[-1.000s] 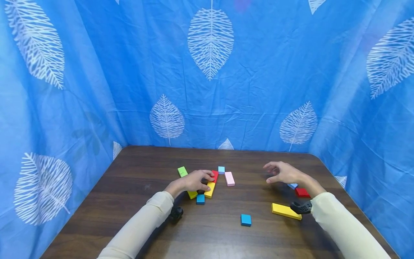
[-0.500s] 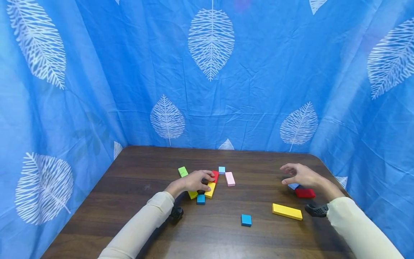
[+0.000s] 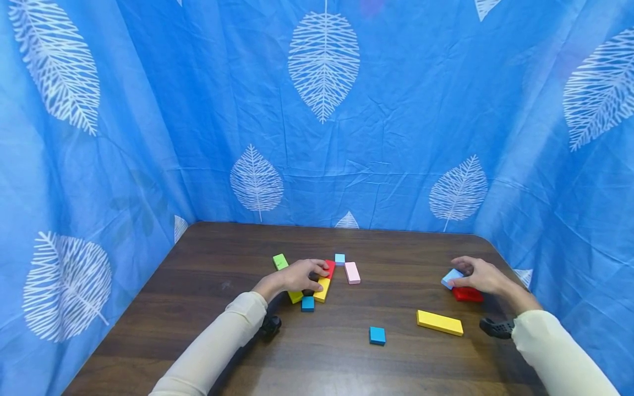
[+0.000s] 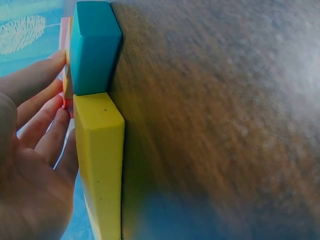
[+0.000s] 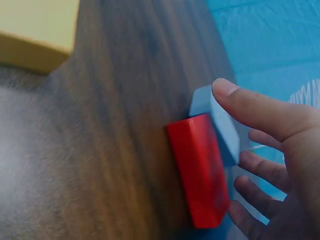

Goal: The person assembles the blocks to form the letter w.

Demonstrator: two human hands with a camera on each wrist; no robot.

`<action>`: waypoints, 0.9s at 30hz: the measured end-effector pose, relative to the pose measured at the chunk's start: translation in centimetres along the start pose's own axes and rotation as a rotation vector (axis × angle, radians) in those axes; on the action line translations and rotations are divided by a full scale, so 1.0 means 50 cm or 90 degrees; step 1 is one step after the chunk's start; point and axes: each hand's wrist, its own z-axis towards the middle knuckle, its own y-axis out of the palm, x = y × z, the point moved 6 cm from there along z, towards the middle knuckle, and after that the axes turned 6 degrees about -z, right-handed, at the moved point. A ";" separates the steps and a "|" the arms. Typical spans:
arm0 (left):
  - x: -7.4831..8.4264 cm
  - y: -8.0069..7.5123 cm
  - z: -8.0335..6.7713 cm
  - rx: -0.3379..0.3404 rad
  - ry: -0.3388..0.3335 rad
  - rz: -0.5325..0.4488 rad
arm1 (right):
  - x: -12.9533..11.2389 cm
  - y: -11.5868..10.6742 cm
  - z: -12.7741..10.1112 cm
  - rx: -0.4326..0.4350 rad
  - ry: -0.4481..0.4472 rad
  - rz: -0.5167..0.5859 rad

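Light-blue block (image 3: pixel 451 274) | against red block (image 3: pixel 468 295) | right hand (image 3: pixel 481 275): thumb and fingers curled round it, apparently to grip | left hand (image 3: pixel 295 276): fingers curled, seemingly steadying yellow block (image 3: pixel 322 292) well left of red block

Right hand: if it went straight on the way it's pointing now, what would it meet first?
The right hand would likely meet the light blue block first, right at its fingers; whether they touch is unclear.

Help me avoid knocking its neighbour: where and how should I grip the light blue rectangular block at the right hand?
Probably best by its near and far ends, from above: the light blue rectangular block is longer than wide, and the red rectangular block sits close by its right side, leaving little finger room there.
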 end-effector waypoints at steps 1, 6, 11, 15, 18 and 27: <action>0.000 0.000 0.000 0.000 0.000 0.001 | 0.004 0.003 -0.001 0.000 0.009 0.000; -0.002 0.001 -0.001 0.000 -0.002 -0.006 | 0.018 0.015 -0.001 0.000 0.039 0.008; -0.003 0.001 -0.001 0.002 -0.003 -0.008 | 0.025 0.020 0.003 0.002 0.052 0.010; -0.002 0.001 -0.002 0.000 0.000 -0.010 | 0.028 0.022 0.007 -0.005 0.056 0.014; -0.001 0.002 -0.002 -0.001 0.003 -0.009 | 0.026 0.022 0.009 -0.007 0.054 0.020; 0.002 0.003 -0.003 0.001 -0.002 -0.003 | -0.026 0.021 0.015 0.030 -0.004 0.036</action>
